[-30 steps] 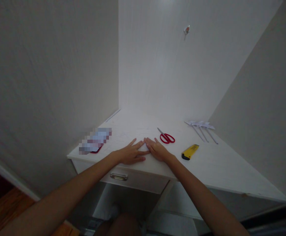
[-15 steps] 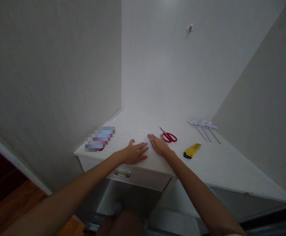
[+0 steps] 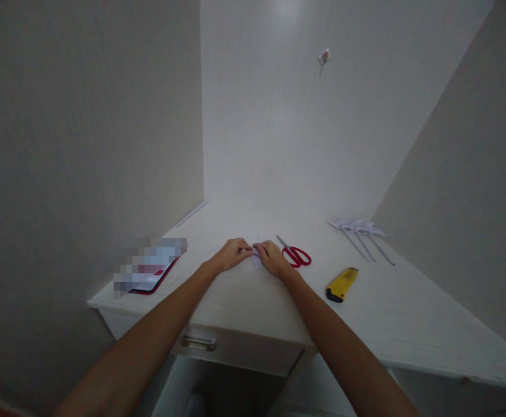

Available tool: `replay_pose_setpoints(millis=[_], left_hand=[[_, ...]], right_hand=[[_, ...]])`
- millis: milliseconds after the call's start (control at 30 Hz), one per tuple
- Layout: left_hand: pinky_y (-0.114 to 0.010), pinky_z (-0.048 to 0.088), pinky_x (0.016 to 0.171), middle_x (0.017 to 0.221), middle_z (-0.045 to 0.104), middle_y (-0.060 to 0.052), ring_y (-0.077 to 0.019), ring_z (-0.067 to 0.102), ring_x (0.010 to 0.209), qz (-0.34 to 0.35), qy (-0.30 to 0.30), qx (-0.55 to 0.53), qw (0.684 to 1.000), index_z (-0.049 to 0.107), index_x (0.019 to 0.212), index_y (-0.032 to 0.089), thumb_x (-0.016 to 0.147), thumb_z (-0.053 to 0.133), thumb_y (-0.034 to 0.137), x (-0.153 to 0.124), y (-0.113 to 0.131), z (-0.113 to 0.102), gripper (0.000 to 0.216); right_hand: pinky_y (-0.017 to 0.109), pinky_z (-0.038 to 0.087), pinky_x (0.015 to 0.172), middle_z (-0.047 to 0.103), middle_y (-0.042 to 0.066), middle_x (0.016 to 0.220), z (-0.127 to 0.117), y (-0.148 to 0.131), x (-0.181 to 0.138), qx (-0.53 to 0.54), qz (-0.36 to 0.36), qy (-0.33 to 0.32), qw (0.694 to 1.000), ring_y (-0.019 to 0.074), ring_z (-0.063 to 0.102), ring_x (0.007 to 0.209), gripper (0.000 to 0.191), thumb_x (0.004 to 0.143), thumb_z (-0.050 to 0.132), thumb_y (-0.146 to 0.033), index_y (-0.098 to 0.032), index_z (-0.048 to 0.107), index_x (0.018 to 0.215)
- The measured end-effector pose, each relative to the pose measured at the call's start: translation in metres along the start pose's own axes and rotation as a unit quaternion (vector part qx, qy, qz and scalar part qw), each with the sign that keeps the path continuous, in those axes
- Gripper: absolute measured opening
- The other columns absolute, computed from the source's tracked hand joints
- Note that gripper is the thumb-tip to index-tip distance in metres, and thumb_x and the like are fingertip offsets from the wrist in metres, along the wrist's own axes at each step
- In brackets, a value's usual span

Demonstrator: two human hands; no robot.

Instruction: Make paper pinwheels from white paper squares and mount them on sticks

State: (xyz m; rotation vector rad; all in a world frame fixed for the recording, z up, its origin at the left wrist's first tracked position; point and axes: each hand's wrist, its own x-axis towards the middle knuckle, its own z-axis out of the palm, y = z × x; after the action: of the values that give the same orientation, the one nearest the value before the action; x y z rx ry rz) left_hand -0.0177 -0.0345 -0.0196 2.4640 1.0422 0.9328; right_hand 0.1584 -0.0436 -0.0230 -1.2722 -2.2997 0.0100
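Note:
A small piece of white paper (image 3: pixel 256 259) lies on the white desktop between my two hands. My left hand (image 3: pixel 234 253) is closed, its thumb and fingers pinching the paper's left edge. Close beside it, my right hand (image 3: pixel 270 258) has its fingers curled and pressed together on the paper's right side. Both sets of fingers cover much of the paper, so its folds are hard to make out. Red-handled scissors (image 3: pixel 297 256) rest just right of my right hand, blades pointing away. Farther right lies a yellow utility knife (image 3: pixel 342 283).
Several white paper shapes on thin sticks (image 3: pixel 359 227) lie at the back right. A partly blurred flat item with a red edge (image 3: pixel 155 288) sits near the left edge. A thin white strip (image 3: pixel 192 214) runs along the left wall. A drawer handle (image 3: pixel 199 343) projects in front.
My left hand has gone from spread flat beside the paper to pinching it. My right fingers have curled in on the paper. The view has shifted, so the desk appears lower.

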Motion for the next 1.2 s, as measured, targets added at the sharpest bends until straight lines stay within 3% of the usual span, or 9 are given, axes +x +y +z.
replay_pose_setpoints(millis=[133,300,400,533,633,700,867,1100,1200], left_hand=[[-0.026,0.041,0.071,0.076,0.062,-0.005,-0.0134,0.053,0.071,-0.018,0.041,-0.059,0.997,0.067,0.078,0.013,0.079,0.05,0.026,0.01,-0.001,0.006,0.021],[-0.027,0.043,0.064,0.065,0.061,-0.004,-0.013,0.054,0.062,-0.105,0.099,-0.16,0.976,0.065,0.071,0.01,0.071,0.054,0.021,0.03,-0.009,0.008,0.016],[-0.027,0.046,0.062,0.064,0.063,-0.004,-0.0127,0.056,0.058,-0.134,0.093,-0.231,0.959,0.063,0.072,0.01,0.065,0.059,0.023,0.041,-0.014,0.0,0.016],[-0.027,0.047,0.06,0.063,0.062,-0.002,-0.0118,0.057,0.057,-0.148,0.098,-0.291,0.94,0.058,0.075,0.011,0.061,0.063,0.025,0.043,-0.015,-0.007,0.021],[-0.023,0.044,0.054,0.056,0.056,0.003,-0.0096,0.053,0.051,-0.138,0.134,-0.284,0.939,0.051,0.075,0.014,0.061,0.063,0.024,0.039,-0.009,-0.004,0.021],[-0.022,0.042,0.056,0.06,0.056,0.003,-0.0096,0.053,0.055,-0.109,0.152,-0.228,0.955,0.052,0.074,0.014,0.064,0.063,0.025,0.036,-0.005,0.0,0.018],[-0.031,0.044,0.081,0.094,0.063,-0.008,-0.017,0.059,0.085,-0.079,0.116,-0.247,0.959,0.059,0.089,0.012,0.061,0.07,0.035,0.037,-0.001,0.006,0.037],[-0.036,0.041,0.089,0.092,0.066,-0.011,-0.0193,0.06,0.088,-0.095,0.094,-0.317,0.939,0.065,0.086,0.01,0.065,0.067,0.033,0.036,0.007,-0.002,0.032],[-0.034,0.042,0.086,0.091,0.067,-0.011,-0.0187,0.061,0.086,-0.115,0.086,-0.359,0.922,0.065,0.085,0.01,0.063,0.068,0.032,0.036,0.013,-0.004,0.031]], right_hand=[[0.026,0.04,0.081,0.064,0.009,0.089,0.0,0.003,0.002,0.029,0.03,0.042,0.998,0.0154,0.056,0.087,0.038,0.092,0.024,-0.025,-0.013,0.06,0.093],[0.029,0.039,0.085,0.064,0.01,0.095,-0.011,0.004,0.004,0.072,0.072,0.12,0.987,0.0179,0.055,0.091,0.033,0.089,0.032,-0.027,-0.014,0.061,0.097],[0.031,0.04,0.083,0.066,0.011,0.092,-0.017,0.007,0.007,0.117,0.102,0.161,0.975,0.0206,0.057,0.089,0.025,0.08,0.045,-0.021,-0.012,0.064,0.092],[0.028,0.045,0.069,0.069,0.009,0.079,-0.019,0.008,0.009,0.165,0.109,0.156,0.968,0.0178,0.061,0.07,0.022,0.077,0.047,-0.019,-0.013,0.067,0.082],[0.027,0.046,0.065,0.069,0.009,0.076,-0.018,0.004,0.01,0.206,0.121,0.173,0.955,0.017,0.062,0.066,0.021,0.076,0.048,-0.021,-0.013,0.068,0.08],[0.028,0.047,0.064,0.068,0.009,0.072,-0.017,0.001,0.011,0.237,0.13,0.187,0.945,0.0171,0.062,0.063,0.021,0.076,0.05,-0.023,-0.011,0.067,0.08],[0.025,0.049,0.059,0.067,0.008,0.066,-0.015,0.003,0.013,0.324,0.135,0.199,0.915,0.0154,0.062,0.059,0.025,0.076,0.05,-0.029,-0.01,0.065,0.083],[0.027,0.048,0.066,0.067,0.008,0.076,-0.021,0.002,0.012,0.42,0.117,0.177,0.883,0.0148,0.061,0.068,0.029,0.069,0.061,-0.034,-0.011,0.064,0.086],[0.027,0.048,0.066,0.067,0.008,0.08,-0.021,0.001,0.011,0.421,0.113,0.168,0.884,0.0152,0.061,0.07,0.031,0.065,0.064,-0.033,-0.012,0.064,0.088]])
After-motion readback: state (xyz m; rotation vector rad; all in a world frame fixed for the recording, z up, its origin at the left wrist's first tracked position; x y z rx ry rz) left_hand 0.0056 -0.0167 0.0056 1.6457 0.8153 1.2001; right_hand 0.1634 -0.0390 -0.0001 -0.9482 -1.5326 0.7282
